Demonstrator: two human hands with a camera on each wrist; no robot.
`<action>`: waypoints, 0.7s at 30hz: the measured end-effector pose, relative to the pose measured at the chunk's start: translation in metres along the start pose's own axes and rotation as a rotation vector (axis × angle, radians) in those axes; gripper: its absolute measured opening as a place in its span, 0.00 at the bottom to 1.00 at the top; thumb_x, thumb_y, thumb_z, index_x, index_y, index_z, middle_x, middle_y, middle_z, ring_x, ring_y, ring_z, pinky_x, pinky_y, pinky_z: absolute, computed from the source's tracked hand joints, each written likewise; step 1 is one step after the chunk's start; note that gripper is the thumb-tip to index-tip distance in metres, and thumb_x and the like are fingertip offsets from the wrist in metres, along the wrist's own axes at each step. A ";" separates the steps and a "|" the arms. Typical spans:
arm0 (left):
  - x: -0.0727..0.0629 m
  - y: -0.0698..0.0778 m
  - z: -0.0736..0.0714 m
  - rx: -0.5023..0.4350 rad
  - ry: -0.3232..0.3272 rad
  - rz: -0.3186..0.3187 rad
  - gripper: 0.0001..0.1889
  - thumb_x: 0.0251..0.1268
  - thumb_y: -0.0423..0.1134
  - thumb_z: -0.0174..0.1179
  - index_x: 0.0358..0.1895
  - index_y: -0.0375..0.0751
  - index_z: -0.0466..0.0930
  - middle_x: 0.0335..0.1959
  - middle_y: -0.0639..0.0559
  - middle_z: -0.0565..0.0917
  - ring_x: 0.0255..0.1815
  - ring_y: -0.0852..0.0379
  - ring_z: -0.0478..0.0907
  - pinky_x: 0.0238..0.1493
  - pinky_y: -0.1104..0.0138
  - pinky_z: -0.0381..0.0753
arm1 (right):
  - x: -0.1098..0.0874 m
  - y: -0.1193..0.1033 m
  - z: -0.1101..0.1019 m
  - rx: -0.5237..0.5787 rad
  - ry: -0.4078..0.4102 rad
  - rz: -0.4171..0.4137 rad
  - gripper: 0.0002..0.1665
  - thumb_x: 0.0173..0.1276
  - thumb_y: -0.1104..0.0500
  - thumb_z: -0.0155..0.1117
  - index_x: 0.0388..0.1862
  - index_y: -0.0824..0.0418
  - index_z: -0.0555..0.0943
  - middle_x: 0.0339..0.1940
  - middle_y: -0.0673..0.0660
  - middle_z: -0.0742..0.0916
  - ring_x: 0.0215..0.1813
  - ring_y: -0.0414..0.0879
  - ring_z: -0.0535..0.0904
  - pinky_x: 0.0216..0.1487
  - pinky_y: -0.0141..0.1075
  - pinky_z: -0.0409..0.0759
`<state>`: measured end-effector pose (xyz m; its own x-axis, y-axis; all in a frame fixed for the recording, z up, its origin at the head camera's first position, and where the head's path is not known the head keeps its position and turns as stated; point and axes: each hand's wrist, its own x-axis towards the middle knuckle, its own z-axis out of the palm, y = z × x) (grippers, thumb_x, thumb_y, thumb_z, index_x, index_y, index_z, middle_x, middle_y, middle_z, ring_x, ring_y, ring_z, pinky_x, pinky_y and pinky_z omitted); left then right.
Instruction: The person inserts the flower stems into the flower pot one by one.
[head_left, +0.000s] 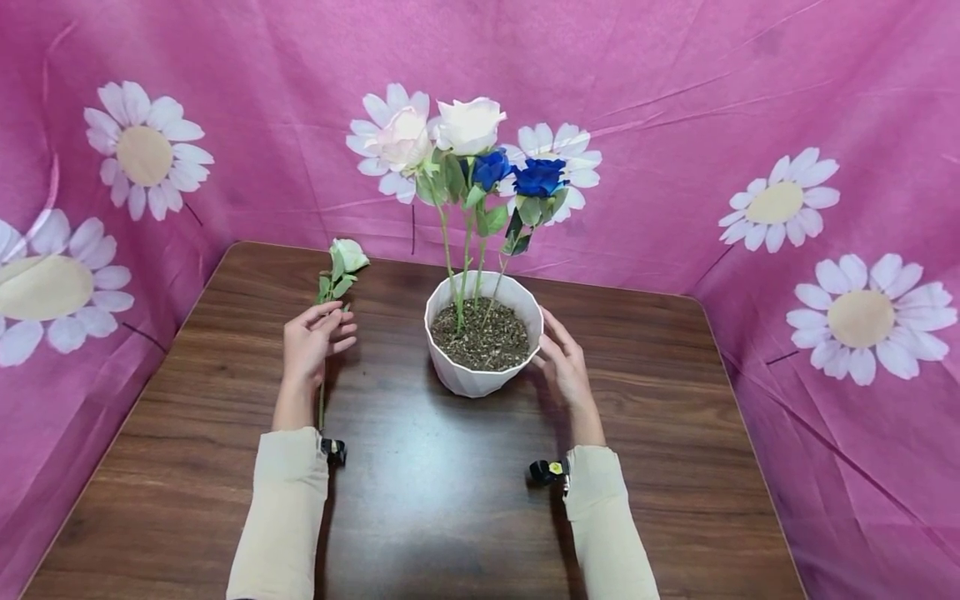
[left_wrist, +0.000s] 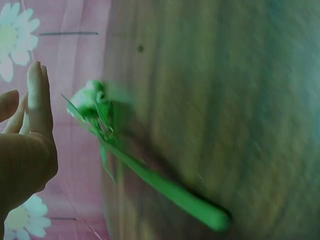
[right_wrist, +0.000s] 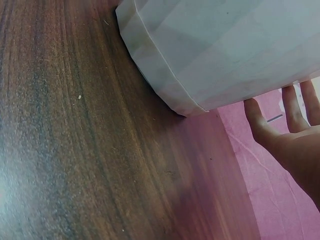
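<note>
A white faceted flowerpot (head_left: 474, 382) stands on the table, filled with dark soil (head_left: 491, 342). Four is avoided here: several upright roses grow from it, among them a pale pink rose (head_left: 403, 140), a white rose (head_left: 470, 125) and a blue rose (head_left: 540, 177). My right hand (head_left: 564, 367) touches the pot's right side with extended fingertips (right_wrist: 253, 107). To the left lies a single white rose (head_left: 348, 254), its green stem (left_wrist: 165, 185) pointing toward me. Above that stem hovers my left hand (head_left: 311, 342), fingers loosely extended and apart from it in the left wrist view.
The brown wooden table (head_left: 420, 508) ends at a pink curtain (head_left: 645, 67) printed with large daisies, which surrounds its back and sides. A small black camera (head_left: 334, 452) sits at the left wrist, and another black camera (head_left: 542, 472) at the right.
</note>
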<state>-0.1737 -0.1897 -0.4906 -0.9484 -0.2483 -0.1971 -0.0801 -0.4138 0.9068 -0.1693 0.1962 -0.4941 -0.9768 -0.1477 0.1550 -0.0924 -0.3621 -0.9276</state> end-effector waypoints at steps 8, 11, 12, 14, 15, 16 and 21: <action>0.003 -0.001 -0.023 -0.010 0.050 -0.047 0.08 0.76 0.29 0.55 0.43 0.43 0.83 0.32 0.47 0.90 0.33 0.56 0.89 0.36 0.65 0.89 | -0.001 -0.001 0.002 -0.009 0.009 0.006 0.32 0.78 0.66 0.51 0.77 0.71 0.60 0.70 0.58 0.73 0.65 0.52 0.74 0.61 0.43 0.82; 0.003 0.000 -0.031 -0.012 0.089 -0.057 0.08 0.76 0.28 0.55 0.42 0.43 0.83 0.32 0.48 0.90 0.32 0.57 0.88 0.35 0.66 0.89 | -0.001 0.000 0.002 -0.005 0.013 0.008 0.32 0.77 0.66 0.52 0.77 0.72 0.60 0.69 0.58 0.74 0.64 0.52 0.75 0.60 0.43 0.83; 0.002 -0.001 -0.033 -0.010 0.107 -0.060 0.08 0.76 0.28 0.55 0.43 0.42 0.83 0.32 0.48 0.90 0.32 0.56 0.88 0.34 0.66 0.89 | -0.001 0.000 0.002 -0.003 0.012 0.008 0.32 0.77 0.65 0.52 0.77 0.71 0.61 0.69 0.58 0.75 0.64 0.51 0.75 0.60 0.43 0.83; 0.002 -0.001 -0.038 0.003 0.145 -0.073 0.07 0.76 0.28 0.54 0.47 0.38 0.82 0.30 0.49 0.89 0.32 0.57 0.88 0.33 0.67 0.89 | 0.000 0.000 0.002 -0.001 0.011 0.007 0.33 0.77 0.65 0.54 0.77 0.71 0.61 0.68 0.57 0.75 0.63 0.51 0.76 0.60 0.43 0.83; 0.002 -0.002 -0.039 0.009 0.156 -0.084 0.07 0.76 0.28 0.54 0.50 0.36 0.81 0.30 0.50 0.89 0.32 0.58 0.88 0.33 0.67 0.89 | 0.000 0.001 0.002 -0.001 0.011 0.004 0.33 0.77 0.64 0.54 0.77 0.71 0.61 0.67 0.57 0.76 0.63 0.51 0.76 0.60 0.43 0.83; 0.002 -0.003 -0.041 0.011 0.165 -0.095 0.09 0.77 0.28 0.54 0.54 0.33 0.79 0.29 0.50 0.89 0.32 0.58 0.88 0.33 0.67 0.89 | 0.000 0.001 0.002 -0.001 0.012 0.001 0.33 0.77 0.64 0.55 0.77 0.71 0.61 0.67 0.56 0.76 0.63 0.51 0.76 0.59 0.42 0.83; 0.002 -0.005 -0.044 0.038 0.197 -0.116 0.18 0.77 0.28 0.53 0.65 0.24 0.70 0.26 0.52 0.89 0.31 0.60 0.88 0.32 0.69 0.89 | 0.000 0.001 0.001 0.003 0.008 -0.008 0.33 0.77 0.63 0.54 0.77 0.72 0.61 0.68 0.56 0.75 0.64 0.51 0.75 0.59 0.42 0.83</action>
<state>-0.1619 -0.2271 -0.5124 -0.8545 -0.3684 -0.3663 -0.2002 -0.4170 0.8866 -0.1695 0.1953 -0.4949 -0.9776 -0.1371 0.1598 -0.1000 -0.3658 -0.9253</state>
